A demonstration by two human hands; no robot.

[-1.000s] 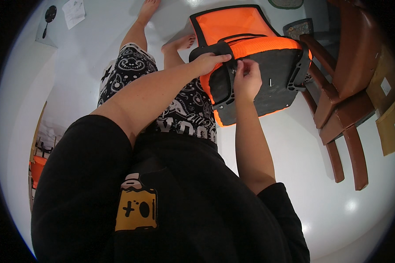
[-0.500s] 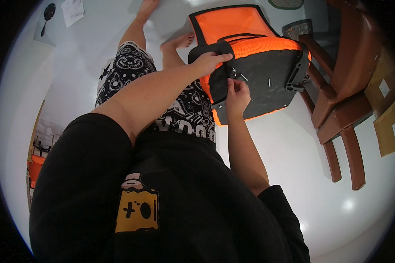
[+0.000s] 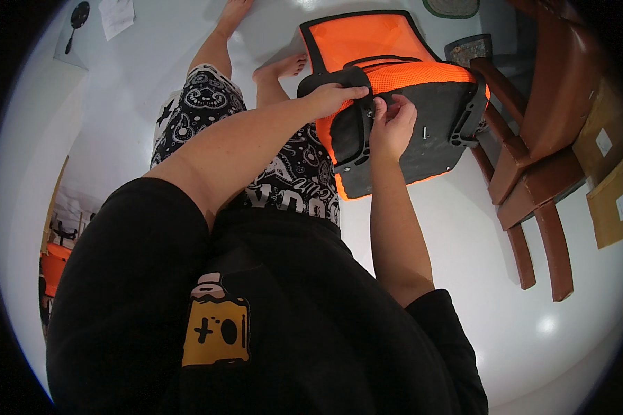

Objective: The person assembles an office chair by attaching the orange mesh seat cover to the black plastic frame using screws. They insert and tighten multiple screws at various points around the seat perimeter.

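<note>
An office chair with an orange mesh seat and backrest lies tipped over, its black seat underside (image 3: 432,104) facing me. My left hand (image 3: 331,101) grips the black armrest (image 3: 311,81) at the seat's left edge, thumb stretched along the armrest's bracket. Close beside that bracket is my right hand (image 3: 393,128), its fingers curled in; anything between the fingertips is hidden. A small metal fastener shows by the right thumb. One silver bolt (image 3: 425,132) sticks up from the underside. The second black armrest (image 3: 467,117) is on the seat's right side.
A brown chair (image 3: 540,173) lies on its side at the right, near cardboard (image 3: 606,190). A black hand mirror (image 3: 77,17) and a white paper sheet (image 3: 118,17) are at the far left. My bare legs (image 3: 211,52) stretch along the floor beside the office chair.
My right hand has moved up and slightly right along the armrest bracket. It now covers the spot where another bolt showed. My left hand keeps its hold.
</note>
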